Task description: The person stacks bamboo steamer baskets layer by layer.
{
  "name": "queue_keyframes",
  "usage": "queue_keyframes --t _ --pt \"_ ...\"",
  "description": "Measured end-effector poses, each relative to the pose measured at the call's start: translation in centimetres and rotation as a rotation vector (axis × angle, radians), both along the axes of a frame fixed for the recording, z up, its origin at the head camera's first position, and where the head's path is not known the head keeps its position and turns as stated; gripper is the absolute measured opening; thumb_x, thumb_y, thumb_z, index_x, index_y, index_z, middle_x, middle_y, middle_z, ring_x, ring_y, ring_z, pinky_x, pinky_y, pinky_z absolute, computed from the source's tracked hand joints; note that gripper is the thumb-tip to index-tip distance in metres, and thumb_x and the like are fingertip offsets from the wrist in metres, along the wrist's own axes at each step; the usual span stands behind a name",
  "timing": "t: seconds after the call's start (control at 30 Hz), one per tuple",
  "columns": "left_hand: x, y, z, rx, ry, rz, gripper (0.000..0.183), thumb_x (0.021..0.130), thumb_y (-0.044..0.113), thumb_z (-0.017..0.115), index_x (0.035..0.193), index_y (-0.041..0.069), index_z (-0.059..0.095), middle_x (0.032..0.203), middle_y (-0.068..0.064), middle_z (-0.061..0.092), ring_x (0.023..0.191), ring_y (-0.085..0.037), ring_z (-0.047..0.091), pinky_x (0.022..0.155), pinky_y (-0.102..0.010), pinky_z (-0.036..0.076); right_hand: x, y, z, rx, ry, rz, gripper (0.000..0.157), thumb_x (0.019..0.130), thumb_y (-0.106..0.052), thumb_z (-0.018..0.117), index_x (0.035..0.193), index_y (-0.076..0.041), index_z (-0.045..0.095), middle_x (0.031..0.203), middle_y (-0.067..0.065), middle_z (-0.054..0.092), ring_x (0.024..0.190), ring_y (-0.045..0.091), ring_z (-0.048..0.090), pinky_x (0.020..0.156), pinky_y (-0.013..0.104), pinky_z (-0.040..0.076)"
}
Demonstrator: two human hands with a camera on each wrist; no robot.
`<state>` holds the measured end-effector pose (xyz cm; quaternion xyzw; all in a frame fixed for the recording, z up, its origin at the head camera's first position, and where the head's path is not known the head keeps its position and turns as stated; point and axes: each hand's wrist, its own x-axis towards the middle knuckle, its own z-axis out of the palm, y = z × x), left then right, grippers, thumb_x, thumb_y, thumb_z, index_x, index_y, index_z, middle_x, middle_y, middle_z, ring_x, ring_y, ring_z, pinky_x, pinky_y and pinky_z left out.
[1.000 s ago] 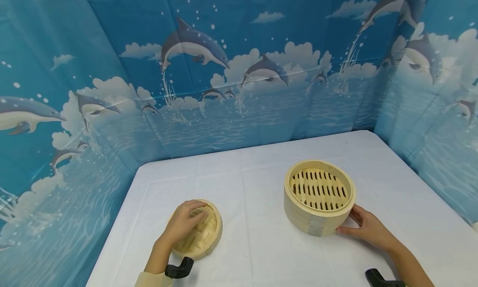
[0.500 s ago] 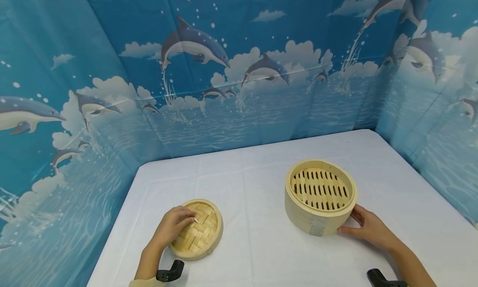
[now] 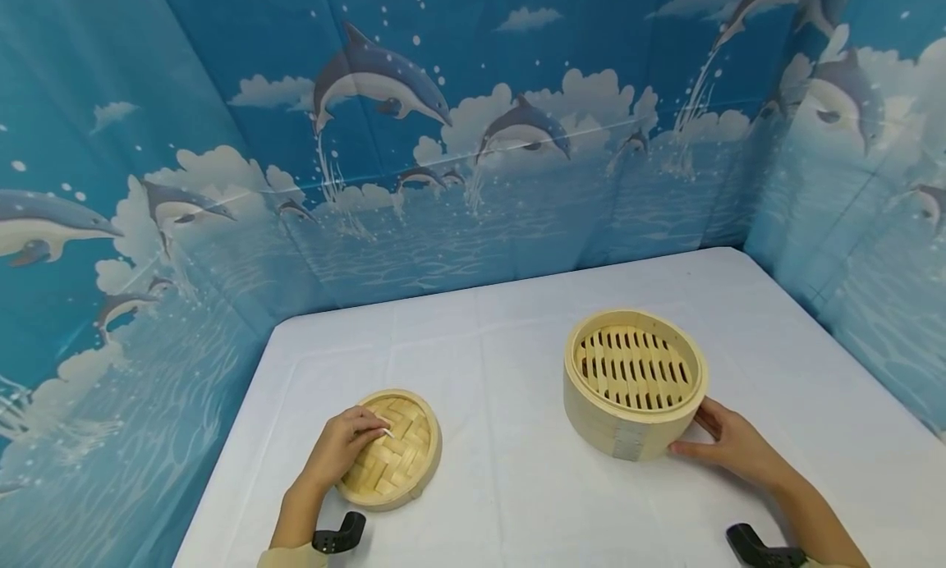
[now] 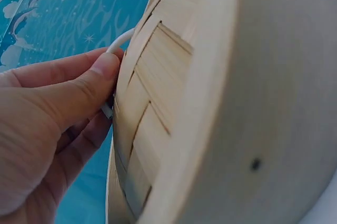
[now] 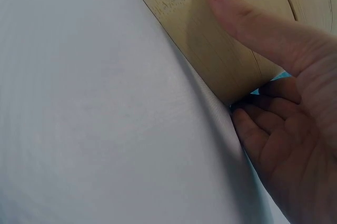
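Observation:
On the left of the table, a round bamboo steamer lid (image 3: 405,457) lies with its woven top upward. My left hand (image 3: 342,446) pinches the thin white loop handle (image 4: 122,40) on that top between thumb and fingers. Toward the right stands a deep round bamboo steamer basket (image 3: 613,416), uncovered, with a slatted floor showing inside. My right hand (image 3: 739,446) rests at its lower right side. In the right wrist view the thumb (image 5: 253,27) lies straight along the wall of the basket; the other fingers are low beside it, partly hidden.
A white cloth (image 3: 510,371) covers the table. Blue curtains (image 3: 488,223) printed with dolphins hang behind the table and at its sides. A black wrist device (image 3: 338,537) sits on the left forearm, another wrist device (image 3: 761,547) on the right.
My left hand has shifted slightly left over the lid and taken hold of its white loop handle between thumb and fingers. The lid, the basket and my right hand have stayed put.

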<state>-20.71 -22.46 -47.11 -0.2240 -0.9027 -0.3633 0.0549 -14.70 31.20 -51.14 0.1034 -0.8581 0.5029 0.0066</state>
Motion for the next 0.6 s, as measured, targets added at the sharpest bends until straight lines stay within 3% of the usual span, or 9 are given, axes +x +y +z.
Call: queue_keyframes --t 0.2,0.3,0.4,0.53,0.57,0.6 --pt "-0.3 0.3 0.5 0.047 0.018 -0.01 0.012 0.074 0.009 0.062 0.083 0.015 0.068 0.078 0.01 0.056 0.074 -0.007 0.052 0.063 -0.02 0.046 -0.1 0.0 -0.1 0.001 -0.015 -0.001 0.088 0.066 -0.022 0.071 0.135 -0.008 0.018 0.134 0.019 0.02 0.116 0.039 0.022 0.081 0.0 0.022" --pt "-0.6 1.0 1.4 0.07 0.047 -0.014 0.012 0.075 0.01 0.061 0.084 0.015 0.068 0.079 0.01 0.057 0.075 -0.007 0.053 0.063 -0.021 0.046 -0.2 0.0 -0.2 0.005 -0.018 -0.003 0.088 0.066 -0.023 0.071 0.135 -0.009 0.018 0.134 0.018 0.02 0.116 0.038 0.023 0.081 0.0 0.022" --pt "-1.0 2.1 2.5 0.088 0.077 -0.017 0.012 0.075 0.011 0.061 0.084 0.016 0.068 0.08 0.011 0.057 0.076 -0.007 0.053 0.063 -0.021 0.046 -0.2 0.1 -0.1 0.013 -0.022 -0.005 0.088 0.066 -0.024 0.071 0.135 -0.011 0.018 0.134 0.017 0.022 0.119 0.031 0.024 0.088 0.009 0.026" --pt "-2.0 4.0 3.8 0.115 0.101 -0.034 0.011 0.076 0.013 0.061 0.085 0.016 0.068 0.08 0.011 0.057 0.076 -0.007 0.052 0.064 -0.022 0.046 -0.1 0.2 0.0 0.015 -0.015 -0.001 0.088 0.067 -0.023 0.071 0.135 -0.011 0.018 0.134 0.018 0.022 0.118 0.033 0.025 0.088 0.009 0.026" --pt "-2.3 4.6 4.2 0.121 0.1 -0.044 0.011 0.076 0.014 0.061 0.085 0.016 0.068 0.08 0.011 0.057 0.075 -0.007 0.052 0.063 -0.022 0.046 -0.1 0.2 0.0 0.013 -0.01 0.001 0.088 0.067 -0.023 0.071 0.135 -0.011 0.018 0.134 0.019 0.022 0.118 0.034 0.025 0.084 0.004 0.024" --pt "-2.5 5.1 4.6 0.124 0.097 -0.051 0.011 0.077 0.014 0.06 0.085 0.016 0.068 0.08 0.011 0.057 0.075 -0.007 0.052 0.063 -0.022 0.046 -0.1 0.3 -0.1 0.01 -0.005 0.003 0.088 0.067 -0.023 0.071 0.135 -0.01 0.018 0.134 0.019 0.021 0.115 0.041 0.024 0.084 0.003 0.024"
